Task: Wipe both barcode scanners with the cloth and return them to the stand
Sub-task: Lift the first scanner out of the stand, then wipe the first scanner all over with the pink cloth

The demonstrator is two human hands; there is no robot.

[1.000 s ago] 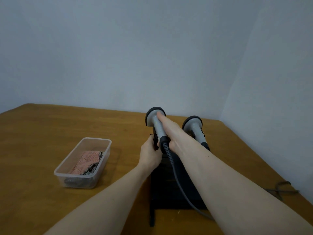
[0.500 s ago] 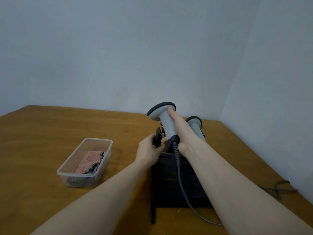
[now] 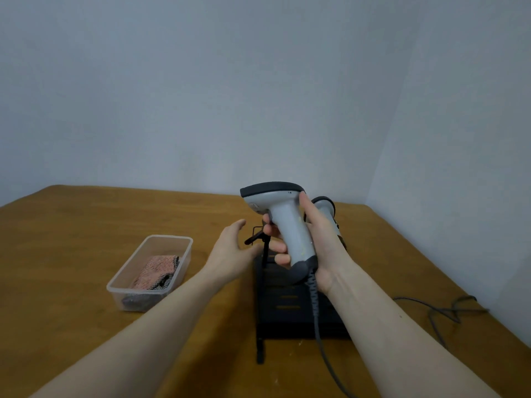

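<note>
right now: right hand (image 3: 321, 239) wrapped round grip of grey scanner (image 3: 283, 225), fingers curled on near-left side, thumb up the back. scanner held upright above the black stand (image 3: 290, 308), clear of it, head pointing left; dark cap at grip's base, coiled cable (image 3: 314, 300) hanging down across stand & off frame bottom.

left hand (image 3: 232, 248) fingers straight-ish & relaxed, holding nothing, palm facing right, just left of stand's thin black holder arm (image 3: 258, 237); can't tell if thumb side touches it.

2nd scanner (image 3: 326, 205) behind right hand, mostly hidden; only its head and a bit of grip show, seems seated at stand's right side.

cloth (image 3: 156, 272), pink/black pattern, folded in clear plastic tub (image 3: 184, 254) on worktop (image 3: 71, 239), left of stand, well apart from both hands.

loose dark cord (image 3: 448, 308) lies on worktop at far right, near wall (image 3: 258, 81). worktop is brown wood, set into room corner.
</note>
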